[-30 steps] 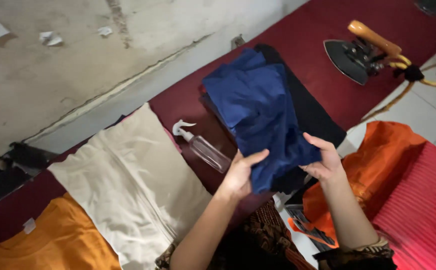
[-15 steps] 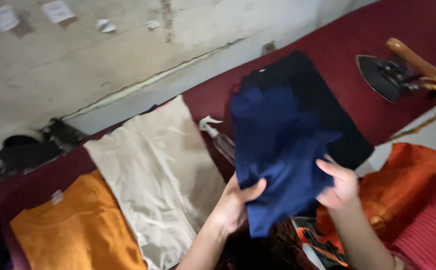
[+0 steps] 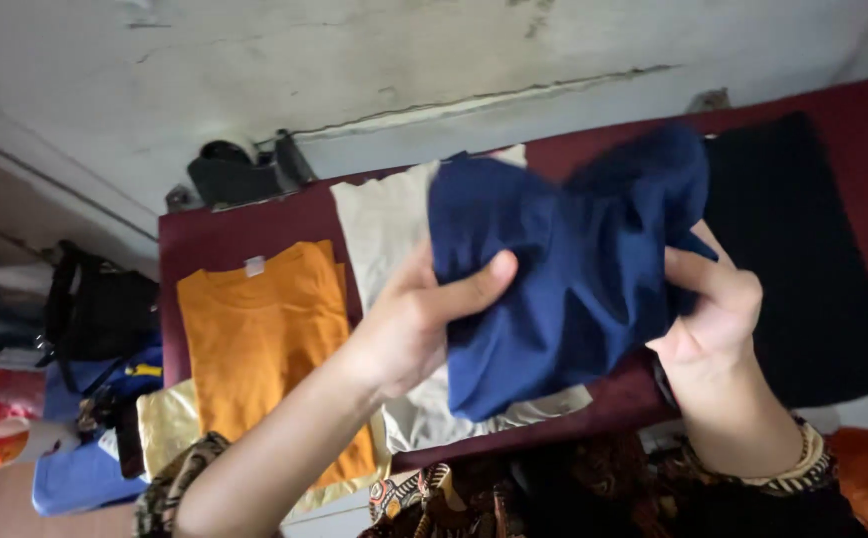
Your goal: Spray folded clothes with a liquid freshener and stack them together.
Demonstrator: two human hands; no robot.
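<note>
A folded navy-blue garment (image 3: pixel 573 269) is held up in mid-air above a maroon-covered ironing surface, gripped from both sides. The left hand (image 3: pixel 424 319) clamps its left edge, thumb laid across the front of the cloth; the right hand (image 3: pixel 713 299) pinches its right edge in a closed fist. The fabric is plain, soft and rumpled, bunching into folds towards the upper right, while its lower left corner hangs loose on the near side. The picture is slightly blurred.
</note>
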